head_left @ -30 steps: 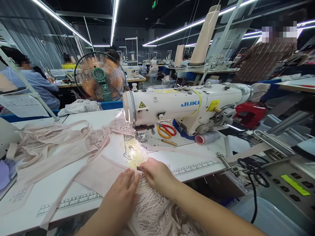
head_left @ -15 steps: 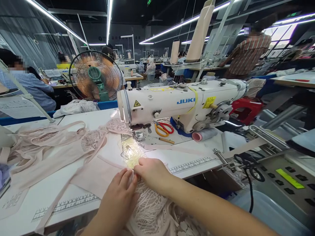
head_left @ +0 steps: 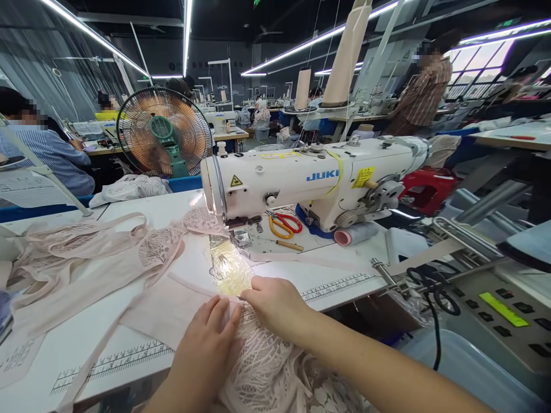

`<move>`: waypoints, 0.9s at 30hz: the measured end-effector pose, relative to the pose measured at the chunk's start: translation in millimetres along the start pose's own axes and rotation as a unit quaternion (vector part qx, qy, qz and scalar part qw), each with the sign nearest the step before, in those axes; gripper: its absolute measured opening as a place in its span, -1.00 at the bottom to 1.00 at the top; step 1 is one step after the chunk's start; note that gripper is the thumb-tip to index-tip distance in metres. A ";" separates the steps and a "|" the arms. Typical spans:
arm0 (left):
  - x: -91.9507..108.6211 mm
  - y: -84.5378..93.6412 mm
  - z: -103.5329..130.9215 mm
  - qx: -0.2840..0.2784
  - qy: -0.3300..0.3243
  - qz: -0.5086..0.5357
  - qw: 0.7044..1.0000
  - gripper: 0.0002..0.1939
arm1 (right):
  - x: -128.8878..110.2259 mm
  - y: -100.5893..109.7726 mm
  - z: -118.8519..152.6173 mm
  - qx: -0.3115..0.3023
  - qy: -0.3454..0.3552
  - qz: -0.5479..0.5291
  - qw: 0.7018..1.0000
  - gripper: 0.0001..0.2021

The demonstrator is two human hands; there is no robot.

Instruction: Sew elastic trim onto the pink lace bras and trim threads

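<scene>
A pale pink lace garment (head_left: 262, 361) hangs over the table's front edge, bunched below my hands. My left hand (head_left: 209, 338) has its thumb and fingers closed on the garment's edge. Just to its right, my right hand (head_left: 275, 304) pinches the same edge, its fingertips hidden from view. Beyond them stands a white sewing machine (head_left: 284, 183), its needle area brightly lit. A shiny, yellowish covered plate (head_left: 230, 267) lies between the machine and my fingers. Smooth pink fabric (head_left: 150, 307) stretches left from my left hand.
Orange- and red-handled scissors (head_left: 282, 225) and a wooden-handled tool (head_left: 289, 245) lie under the machine arm, with a thread spool (head_left: 355, 233) to the right. Pink straps and lace pieces (head_left: 81, 246) cover the left side. A control box (head_left: 495, 312) stands right; behind is a fan (head_left: 166, 132).
My right hand has shifted slightly right, leaving a small gap between its fingertips and my left hand. The view has moved slightly. A person in the background at right has moved left.
</scene>
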State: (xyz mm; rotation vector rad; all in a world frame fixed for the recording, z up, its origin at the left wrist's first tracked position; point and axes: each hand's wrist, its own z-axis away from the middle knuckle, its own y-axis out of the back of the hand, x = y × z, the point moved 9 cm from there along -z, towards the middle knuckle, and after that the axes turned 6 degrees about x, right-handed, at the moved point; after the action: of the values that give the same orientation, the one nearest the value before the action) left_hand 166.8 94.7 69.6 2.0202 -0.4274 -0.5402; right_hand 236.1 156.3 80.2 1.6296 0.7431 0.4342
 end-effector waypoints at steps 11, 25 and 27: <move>1.3 3.1 0.9 0.033 -0.016 -0.015 0.999 -0.57 | 1.3 -4.9 6.4 -0.044 0.042 0.019 0.998 -0.94; -23.8 3.1 12.4 -0.022 -0.020 0.008 1.000 -0.56 | 8.4 -0.8 5.0 -0.001 -0.032 -0.122 0.992 -0.87; -39.2 3.8 17.1 -0.043 -0.003 0.008 0.999 -0.48 | 0.6 -6.2 3.2 0.010 -0.050 -0.146 0.988 -0.89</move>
State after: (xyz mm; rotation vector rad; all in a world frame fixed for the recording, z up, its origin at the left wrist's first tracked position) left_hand 124.3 100.4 73.2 1.9321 -0.4179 -0.5464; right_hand 237.1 154.7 73.5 1.5182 0.8964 0.1343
